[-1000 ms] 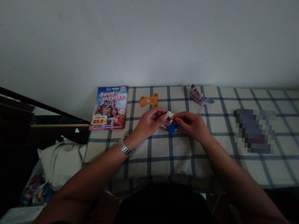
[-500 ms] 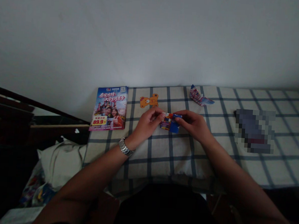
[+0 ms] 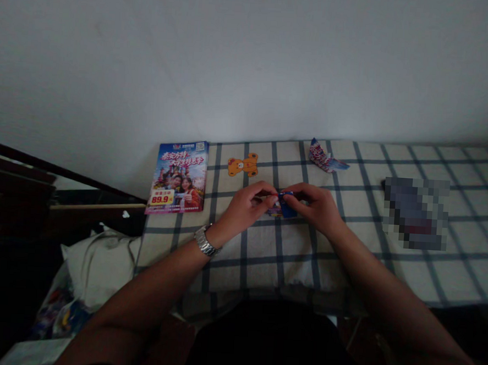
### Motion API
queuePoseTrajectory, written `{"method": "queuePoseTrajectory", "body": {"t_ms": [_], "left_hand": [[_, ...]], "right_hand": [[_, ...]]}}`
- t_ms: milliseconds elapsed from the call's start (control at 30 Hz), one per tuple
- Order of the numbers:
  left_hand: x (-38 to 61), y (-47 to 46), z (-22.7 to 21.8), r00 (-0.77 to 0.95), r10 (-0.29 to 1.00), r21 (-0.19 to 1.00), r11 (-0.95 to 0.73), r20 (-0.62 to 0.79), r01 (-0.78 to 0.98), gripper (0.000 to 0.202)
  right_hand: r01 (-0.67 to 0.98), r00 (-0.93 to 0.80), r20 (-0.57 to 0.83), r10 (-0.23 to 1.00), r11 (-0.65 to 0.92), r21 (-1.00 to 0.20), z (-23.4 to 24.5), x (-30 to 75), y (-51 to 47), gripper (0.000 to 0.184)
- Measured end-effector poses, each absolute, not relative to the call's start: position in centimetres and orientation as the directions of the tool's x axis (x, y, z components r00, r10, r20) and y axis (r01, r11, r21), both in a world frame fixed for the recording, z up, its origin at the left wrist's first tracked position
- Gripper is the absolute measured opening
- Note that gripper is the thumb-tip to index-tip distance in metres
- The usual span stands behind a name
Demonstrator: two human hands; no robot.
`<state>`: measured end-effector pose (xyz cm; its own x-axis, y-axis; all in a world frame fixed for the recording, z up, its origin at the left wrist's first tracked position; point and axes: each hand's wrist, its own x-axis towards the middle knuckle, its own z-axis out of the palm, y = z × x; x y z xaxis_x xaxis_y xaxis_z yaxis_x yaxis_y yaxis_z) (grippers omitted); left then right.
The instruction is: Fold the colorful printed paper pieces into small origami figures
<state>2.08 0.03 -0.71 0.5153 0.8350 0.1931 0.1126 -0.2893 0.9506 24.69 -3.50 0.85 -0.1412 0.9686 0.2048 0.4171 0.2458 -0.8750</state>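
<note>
Between my two hands is a small piece of folded printed paper (image 3: 287, 208), deep blue on the right and multicoloured on the left. My left hand (image 3: 251, 204) pinches its left part between thumb and fingers; a metal watch (image 3: 207, 242) is on that wrist. With thumb and fingers closed, my right hand (image 3: 315, 206) grips the blue right part. The fingers cover the paper's upper edge. Behind the hands lies a folded paper shape (image 3: 328, 159) in blue, red and white. A flat orange bear (image 3: 243, 165) lies beyond my left hand.
A printed flyer (image 3: 178, 177), perhaps a stack, lies at the left end of the checked cloth (image 3: 259, 260). A blurred-out dark object (image 3: 415, 214) rests on the right. The wall (image 3: 276, 58) rises behind. Pale bags (image 3: 98, 264) stand low at the left.
My left hand has moved a little right, closer to my right hand. Both hands sit slightly lower, and the fingers now cover more of the paper.
</note>
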Motion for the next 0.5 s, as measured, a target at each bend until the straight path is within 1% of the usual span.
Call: {"method": "queuePoseTrajectory", "body": {"t_ms": [133,333,500], "left_hand": [[2.06,0.09,-0.92,0.514,0.833,0.948,-0.3,0.207,0.104,0.023],[2.05,0.26,-0.97,0.503,0.835,0.946,-0.31,0.224,0.092,0.021],[1.91,-0.1,-0.43,0.528,0.819,0.94,-0.325,0.225,0.105,0.016]], "right_hand": [[0.415,-0.153,0.212,0.965,0.258,-0.873,0.99,24.41,-3.54,0.026],[0.381,-0.127,0.188,0.974,0.223,-0.897,0.87,24.3,-3.65,0.027],[0.421,-0.149,0.214,0.965,0.258,-0.869,1.25,24.04,-3.63,0.021]]}}
